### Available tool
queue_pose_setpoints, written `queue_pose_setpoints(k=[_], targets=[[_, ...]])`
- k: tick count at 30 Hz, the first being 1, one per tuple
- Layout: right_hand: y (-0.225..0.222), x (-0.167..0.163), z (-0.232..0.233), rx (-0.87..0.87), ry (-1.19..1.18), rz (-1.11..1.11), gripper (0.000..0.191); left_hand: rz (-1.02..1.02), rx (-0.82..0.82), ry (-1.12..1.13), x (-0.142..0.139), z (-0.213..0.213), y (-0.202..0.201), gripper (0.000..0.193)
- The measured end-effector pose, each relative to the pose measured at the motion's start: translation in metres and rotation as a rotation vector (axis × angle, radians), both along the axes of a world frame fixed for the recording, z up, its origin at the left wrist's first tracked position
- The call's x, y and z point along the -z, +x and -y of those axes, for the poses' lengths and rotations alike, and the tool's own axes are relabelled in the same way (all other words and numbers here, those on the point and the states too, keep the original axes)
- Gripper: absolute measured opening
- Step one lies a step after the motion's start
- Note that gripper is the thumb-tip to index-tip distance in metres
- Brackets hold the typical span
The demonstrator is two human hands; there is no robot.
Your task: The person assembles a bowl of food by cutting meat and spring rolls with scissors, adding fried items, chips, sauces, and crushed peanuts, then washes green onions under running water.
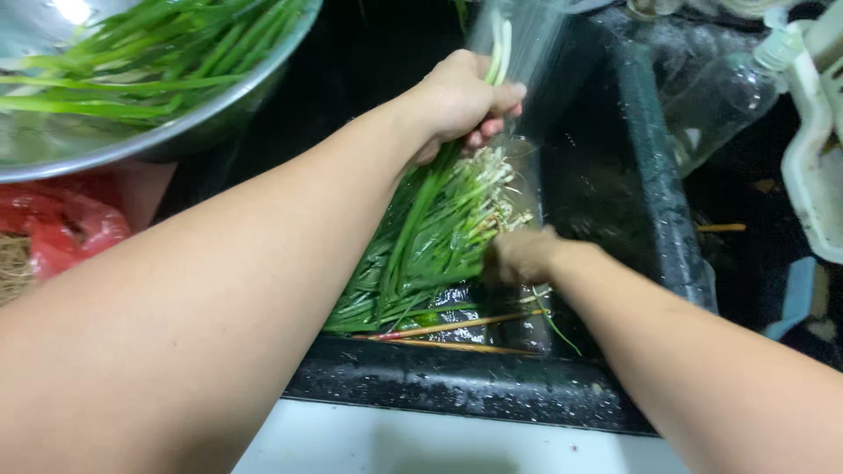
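Both hands work over the black sink (650, 202): the left hand (461, 101) is clamped on a few scallions (500, 44) held upright under running water, white ends up. Right hand (520, 254), blurred, touches the root ends of the bunch (421, 246) lying in the sink, leaves pointing toward the near rim; its grip I cannot tell.

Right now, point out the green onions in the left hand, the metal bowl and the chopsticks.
green onions (439, 219): head view, on the green stalks below the left hand (461, 96).
metal bowl (158, 140): head view, on its outer steel wall.
chopsticks (457, 326): head view, on the upper stick's middle.
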State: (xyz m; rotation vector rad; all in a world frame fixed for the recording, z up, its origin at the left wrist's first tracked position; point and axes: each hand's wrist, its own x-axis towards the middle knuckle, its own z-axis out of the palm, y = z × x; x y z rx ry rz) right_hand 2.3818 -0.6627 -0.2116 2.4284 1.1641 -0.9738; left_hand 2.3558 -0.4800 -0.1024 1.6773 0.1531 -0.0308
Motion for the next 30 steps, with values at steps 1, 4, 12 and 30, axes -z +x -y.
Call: queue_pose_setpoints(k=[1,4,12,30], targets=[[0.002,-0.013,-0.005,0.002,0.086,0.131,0.033,-0.004,-0.013,0.032,-0.001,-0.003,-0.003,0.016],[0.020,-0.073,-0.009,-0.032,0.399,0.286,0.037,-0.181,0.126,0.302,-0.004,-0.008,-0.015,0.019],[0.030,-0.115,-0.001,0.416,0.926,-0.726,0.027,-0.222,0.151,0.047,-0.001,-0.014,-0.031,0.018],[0.031,-0.113,-0.051,1.000,1.367,-0.473,0.038,-0.074,-0.169,0.014,0.031,-0.015,0.016,0.023]])
